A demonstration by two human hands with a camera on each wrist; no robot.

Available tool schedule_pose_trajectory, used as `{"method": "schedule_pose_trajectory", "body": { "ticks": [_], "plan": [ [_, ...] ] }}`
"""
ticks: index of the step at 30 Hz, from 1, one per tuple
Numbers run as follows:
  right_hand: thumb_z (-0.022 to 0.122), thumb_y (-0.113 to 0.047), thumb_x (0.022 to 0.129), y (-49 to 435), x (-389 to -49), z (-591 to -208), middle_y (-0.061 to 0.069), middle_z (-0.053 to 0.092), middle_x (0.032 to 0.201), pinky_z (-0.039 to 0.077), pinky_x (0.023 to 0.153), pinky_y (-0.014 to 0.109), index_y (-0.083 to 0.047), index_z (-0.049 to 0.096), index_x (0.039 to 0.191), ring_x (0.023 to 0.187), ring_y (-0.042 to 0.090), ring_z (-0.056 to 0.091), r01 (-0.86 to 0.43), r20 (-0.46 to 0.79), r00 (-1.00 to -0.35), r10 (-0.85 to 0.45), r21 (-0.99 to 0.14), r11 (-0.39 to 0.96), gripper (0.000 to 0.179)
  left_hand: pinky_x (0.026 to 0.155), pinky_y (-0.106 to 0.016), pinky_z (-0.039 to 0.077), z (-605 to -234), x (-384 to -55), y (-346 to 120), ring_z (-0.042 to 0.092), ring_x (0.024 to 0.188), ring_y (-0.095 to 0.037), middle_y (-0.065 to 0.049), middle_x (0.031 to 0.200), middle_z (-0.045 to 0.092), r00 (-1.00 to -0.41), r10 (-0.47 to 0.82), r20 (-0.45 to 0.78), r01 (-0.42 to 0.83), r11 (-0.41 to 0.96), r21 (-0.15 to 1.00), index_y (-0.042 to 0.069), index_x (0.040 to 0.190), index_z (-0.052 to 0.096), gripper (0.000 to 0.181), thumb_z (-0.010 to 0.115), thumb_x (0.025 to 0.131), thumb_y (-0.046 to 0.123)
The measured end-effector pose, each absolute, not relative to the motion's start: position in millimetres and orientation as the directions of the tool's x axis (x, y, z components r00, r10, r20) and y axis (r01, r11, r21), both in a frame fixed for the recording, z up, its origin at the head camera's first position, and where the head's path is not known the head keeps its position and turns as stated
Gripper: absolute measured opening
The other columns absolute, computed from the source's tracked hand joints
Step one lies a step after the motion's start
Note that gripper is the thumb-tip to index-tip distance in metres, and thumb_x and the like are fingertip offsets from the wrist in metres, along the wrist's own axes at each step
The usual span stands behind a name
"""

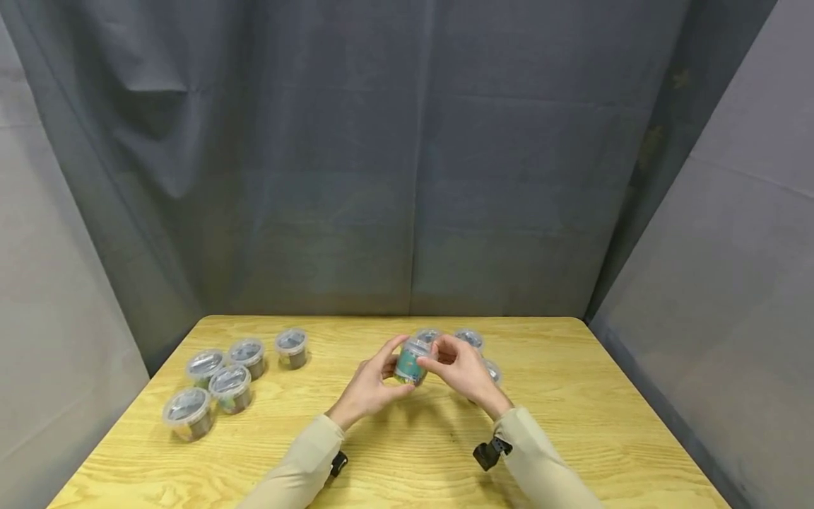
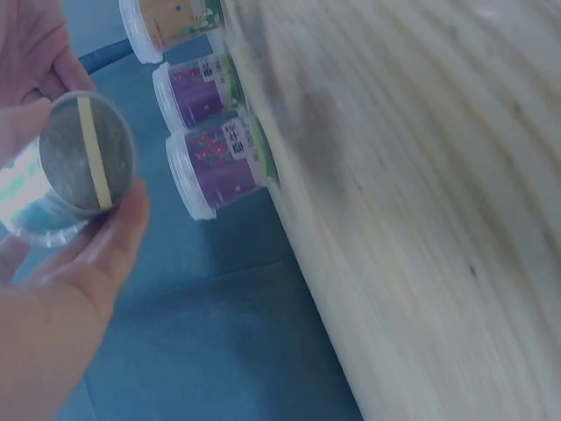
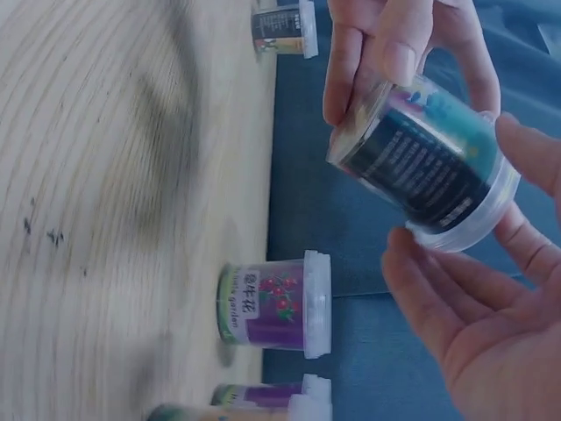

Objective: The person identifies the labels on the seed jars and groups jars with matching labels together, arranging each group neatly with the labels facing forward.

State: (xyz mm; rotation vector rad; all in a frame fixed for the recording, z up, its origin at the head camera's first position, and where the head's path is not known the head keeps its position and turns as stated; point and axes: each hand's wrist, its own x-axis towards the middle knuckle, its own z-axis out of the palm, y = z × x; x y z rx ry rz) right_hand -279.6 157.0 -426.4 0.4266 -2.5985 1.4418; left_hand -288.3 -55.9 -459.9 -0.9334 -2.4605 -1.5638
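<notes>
A small plastic cup with a clear lid and a teal label (image 1: 410,364) is held above the table between both hands. The left hand (image 1: 369,389) grips it around the side near its base, thumb towards me. The right hand (image 1: 467,371) has thumb and fingers at its lid end. The right wrist view shows a dark text panel (image 3: 421,167) on the cup, which tilts there, and the right fingers (image 3: 429,289) on both sides of the lid. In the left wrist view, a pale strip (image 2: 95,153) crosses the cup's dark base.
Several similar lidded cups stand at the table's left, one of them at the front (image 1: 189,413). Behind the right hand are more cups, including one at the back (image 1: 469,338) and a purple-labelled one (image 3: 276,304). Grey curtains (image 1: 407,155) enclose the wooden table (image 1: 572,424).
</notes>
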Motion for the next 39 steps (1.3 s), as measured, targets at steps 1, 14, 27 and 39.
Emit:
{"method": "schedule_pose_trajectory", "body": {
  "ticks": [1,14,27,39],
  "plan": [
    [0.076,-0.040,0.085,157,-279,-427,-0.003,0.064,0.084,0.057,0.081,0.033,-0.019,0.059,0.087,0.091,0.013,0.068,-0.312,0.261,-0.950,-0.170,-0.799,0.514,0.026,0.097,-0.036,0.054,-460,-288,-55,0.066,0.111,-0.024,-0.018,0.128,0.063,-0.816,0.438,0.376,0.531,0.314,0.787,0.030,0.152,0.033,0.084,0.079,0.083,0.013],
    [0.077,-0.043,0.083,168,-271,-429,-0.006,0.067,0.084,0.058,0.082,0.035,-0.021,0.062,0.083,0.089,0.010,0.068,-0.293,0.287,-0.953,-0.100,-0.781,0.551,0.027,0.084,-0.034,0.058,-457,-283,-37,0.067,0.101,-0.020,-0.011,0.121,0.067,-0.788,0.432,0.438,0.612,0.472,0.635,0.020,0.152,0.034,0.081,0.079,0.084,0.018],
    [0.076,-0.041,0.084,176,-269,-428,-0.005,0.070,0.092,0.058,0.083,0.036,-0.022,0.064,0.089,0.093,0.014,0.069,-0.300,0.291,-0.951,-0.107,-0.773,0.558,0.023,0.087,-0.029,0.056,-458,-286,-36,0.067,0.103,-0.018,-0.012,0.124,0.067,-0.839,0.409,0.358,0.515,0.388,0.764,0.035,0.151,0.032,0.082,0.079,0.085,0.025],
    [0.080,-0.031,0.082,173,-271,-431,0.002,0.071,0.096,0.058,0.089,0.036,-0.014,0.065,0.088,0.099,0.021,0.070,-0.274,0.287,-0.957,-0.044,-0.843,0.463,0.024,0.093,-0.037,0.056,-461,-278,-28,0.067,0.106,-0.024,-0.015,0.126,0.064,-0.854,0.362,0.373,0.498,0.362,0.788,0.036,0.152,0.031,0.083,0.079,0.084,0.027]
  ]
}}
